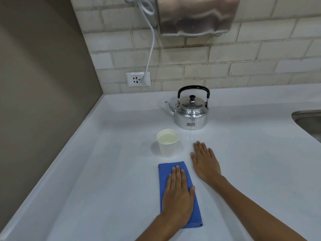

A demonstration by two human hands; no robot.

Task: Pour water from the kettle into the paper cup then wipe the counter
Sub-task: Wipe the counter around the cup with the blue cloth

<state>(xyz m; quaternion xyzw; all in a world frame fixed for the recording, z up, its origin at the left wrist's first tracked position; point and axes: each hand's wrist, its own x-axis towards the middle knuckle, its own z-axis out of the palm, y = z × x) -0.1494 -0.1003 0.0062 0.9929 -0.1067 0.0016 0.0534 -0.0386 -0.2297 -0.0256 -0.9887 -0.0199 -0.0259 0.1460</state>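
A shiny metal kettle (191, 112) with a black handle stands upright on the white counter (107, 167), its spout pointing left. In front of it, slightly left, a white paper cup (168, 144) holds water nearly to the rim. A folded blue cloth (166, 168) lies flat near the front, below the cup. My left hand (178, 197) rests palm-down on the cloth with fingers straight, not gripping it. My right hand (205, 161) lies flat on the bare counter, just right of the cup and cloth, holding nothing.
A steel sink (309, 122) edge shows at the far right. A wall socket (138, 79) with a plugged white cable sits on the tiled back wall, and a metal appliance (196, 15) hangs above the kettle. A beige side wall bounds the counter on the left.
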